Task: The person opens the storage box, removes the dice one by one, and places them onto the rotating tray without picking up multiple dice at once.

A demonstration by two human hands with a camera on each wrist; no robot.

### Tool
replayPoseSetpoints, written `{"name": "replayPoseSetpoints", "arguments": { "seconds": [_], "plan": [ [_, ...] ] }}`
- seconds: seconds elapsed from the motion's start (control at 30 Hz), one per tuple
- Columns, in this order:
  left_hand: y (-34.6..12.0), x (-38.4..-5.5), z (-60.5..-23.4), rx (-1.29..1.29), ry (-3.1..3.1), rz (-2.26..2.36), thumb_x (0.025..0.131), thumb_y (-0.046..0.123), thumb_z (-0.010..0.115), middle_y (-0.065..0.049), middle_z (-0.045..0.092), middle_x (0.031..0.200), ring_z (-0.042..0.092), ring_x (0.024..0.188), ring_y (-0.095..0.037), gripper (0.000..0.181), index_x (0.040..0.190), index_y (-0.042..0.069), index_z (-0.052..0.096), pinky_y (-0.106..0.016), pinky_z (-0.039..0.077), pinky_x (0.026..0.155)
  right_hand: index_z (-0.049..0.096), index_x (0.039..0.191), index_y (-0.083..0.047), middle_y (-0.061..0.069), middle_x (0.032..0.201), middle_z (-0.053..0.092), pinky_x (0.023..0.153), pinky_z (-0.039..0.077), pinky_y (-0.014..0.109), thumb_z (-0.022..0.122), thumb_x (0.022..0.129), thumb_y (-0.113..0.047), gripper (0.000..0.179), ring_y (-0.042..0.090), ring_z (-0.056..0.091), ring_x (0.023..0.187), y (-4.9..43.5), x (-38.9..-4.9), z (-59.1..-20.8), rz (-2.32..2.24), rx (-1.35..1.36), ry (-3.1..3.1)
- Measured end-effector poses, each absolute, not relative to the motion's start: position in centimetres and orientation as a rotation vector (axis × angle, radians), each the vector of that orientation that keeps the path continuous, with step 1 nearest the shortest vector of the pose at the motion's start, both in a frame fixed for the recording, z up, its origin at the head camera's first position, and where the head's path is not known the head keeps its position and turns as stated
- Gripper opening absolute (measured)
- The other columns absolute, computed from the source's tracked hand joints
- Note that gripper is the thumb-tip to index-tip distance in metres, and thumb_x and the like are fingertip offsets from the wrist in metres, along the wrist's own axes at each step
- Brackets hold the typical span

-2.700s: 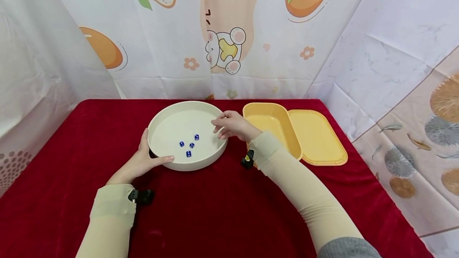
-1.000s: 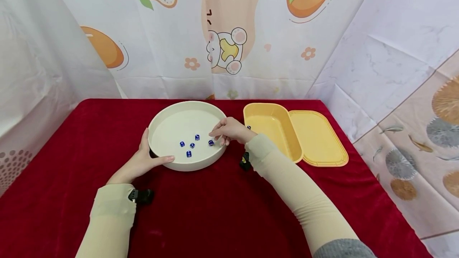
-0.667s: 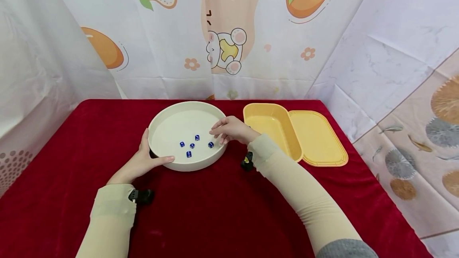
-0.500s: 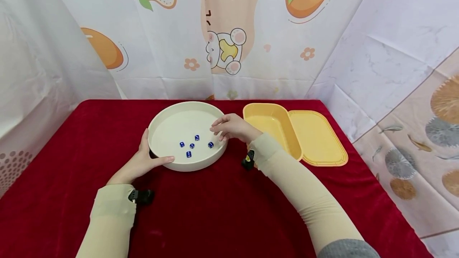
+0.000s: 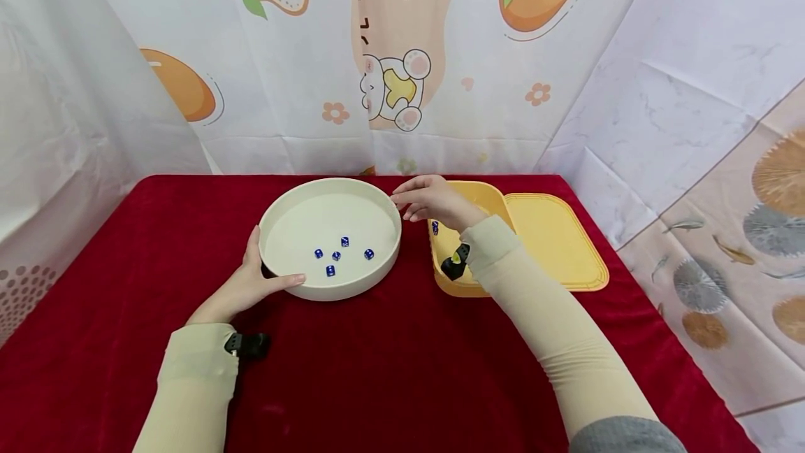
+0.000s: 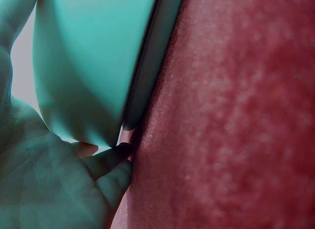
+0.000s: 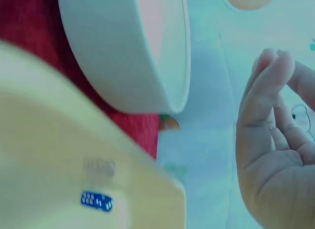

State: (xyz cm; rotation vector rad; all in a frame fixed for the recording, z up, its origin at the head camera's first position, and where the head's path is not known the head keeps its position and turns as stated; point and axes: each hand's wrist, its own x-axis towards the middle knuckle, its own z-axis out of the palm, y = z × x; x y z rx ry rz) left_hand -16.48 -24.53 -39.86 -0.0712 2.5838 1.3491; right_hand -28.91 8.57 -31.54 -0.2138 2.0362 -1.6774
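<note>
A round white tray (image 5: 330, 285) stands on the table with several blue dice (image 5: 336, 256) spread on its floor. My left hand (image 5: 242, 284) grips the tray's near left side, thumb over the rim and fingers along the outer wall, as the left wrist view also shows. My right hand (image 5: 434, 200) is raised between the tray and a yellow box (image 5: 462, 288), its fingers loosely bent and nothing in them. Inside the box by its left wall lies at least one more blue die (image 7: 97, 201); my forearm hides part of the box.
A yellow lid (image 5: 556, 243) lies flat at the right, against the box. Red cloth (image 5: 352, 369) covers the table. Behind it hangs a white printed curtain (image 5: 302, 75).
One more die has come to lie in the right part of the tray, released by my right hand. That hand has then lifted and moved right toward the box. The left hand stays put.
</note>
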Motion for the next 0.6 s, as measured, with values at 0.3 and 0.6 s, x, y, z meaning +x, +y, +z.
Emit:
{"name": "replayPoseSetpoints", "arguments": {
  "seconds": [0.3, 0.6],
  "plan": [
    [-24.4, -16.5, -39.9, -0.075, 2.574, 1.360, 0.082, 0.048, 0.077, -0.022, -0.015, 0.164, 0.001, 0.151, -0.045, 0.134, 0.151, 0.018, -0.034, -0.073, 0.014, 0.113, 0.065, 0.116, 0.004, 0.005, 0.087, 0.070, 0.065, 0.056, 0.020, 0.065, 0.096, -0.013, 0.026, 0.013, 0.063, 0.065, 11.5, -29.6, -31.7, -1.703, -0.168, 2.047],
    [-24.5, -16.5, -39.9, -0.071, 2.574, 1.363, 0.082, 0.048, 0.077, -0.022, -0.016, 0.164, 0.000, 0.151, -0.045, 0.134, 0.151, 0.019, -0.034, -0.073, 0.013, 0.113, 0.064, 0.108, 0.000, 0.002, 0.083, 0.068, 0.071, 0.057, 0.023, 0.065, 0.096, -0.012, 0.017, 0.013, 0.063, 0.067, 13.5, -30.0, -33.2, -1.769, -0.120, 2.006]
  ]
}}
